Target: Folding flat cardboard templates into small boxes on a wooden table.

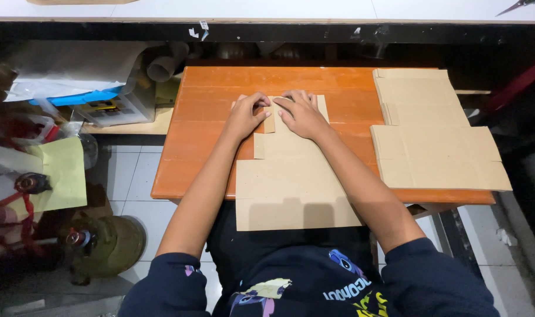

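Brown cardboard, a flat die-cut box blank (291,182), lies across the middle of the orange wooden desk (203,141), its near edge hanging over the desk's front toward the person's dark sweatshirt. Both hands work at the blank's far end. The left hand (247,114) rests palm down with its fingers curled onto a narrow flap, the thumb and forefinger pressing that flap down at its fold. The right hand (303,113) lies flat just beside it, fingers stretched and close together, pressing the cardboard onto the desk; the two hands nearly touch at the fingertips. To the right, on the same desk, sits a stack of matching flat cardboard blanks (435,132), well apart from the hands and overhanging the right edge. On the left, beyond the desk, stand a cluttered shelf with papers (73,76) and a yellow sheet (65,170).
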